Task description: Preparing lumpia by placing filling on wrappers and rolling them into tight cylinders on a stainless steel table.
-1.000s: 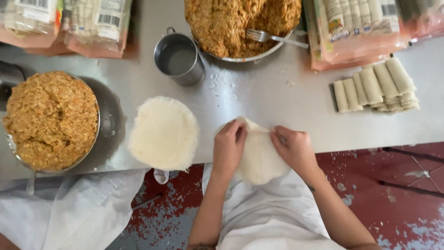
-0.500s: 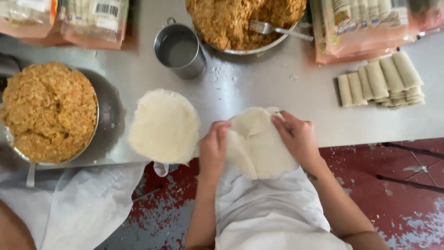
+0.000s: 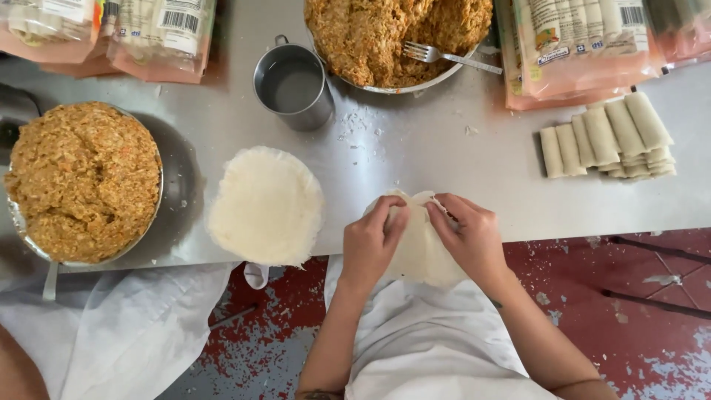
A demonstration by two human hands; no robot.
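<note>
A thin round white wrapper [image 3: 419, 244] lies over the steel table's front edge, partly hanging off it. My left hand [image 3: 372, 241] pinches its left upper edge. My right hand [image 3: 466, 235] pinches the top edge, where a thin layer is lifted and folded. A stack of round white wrappers [image 3: 265, 205] sits to the left of my hands. A metal bowl of brown-orange minced filling [image 3: 83, 180] stands at the far left.
A second bowl of filling [image 3: 392, 37] with a fork [image 3: 448, 56] sits at the back, beside a metal cup of water [image 3: 292, 86]. Several rolled wraps [image 3: 607, 137] lie at right. Sealed packets [image 3: 578, 44] line the back. A white cloth [image 3: 118, 326] hangs at lower left.
My hands have shifted from the wrapper's sides up to its top edge and are closer together. A thin layer at the top is now lifted and folded.
</note>
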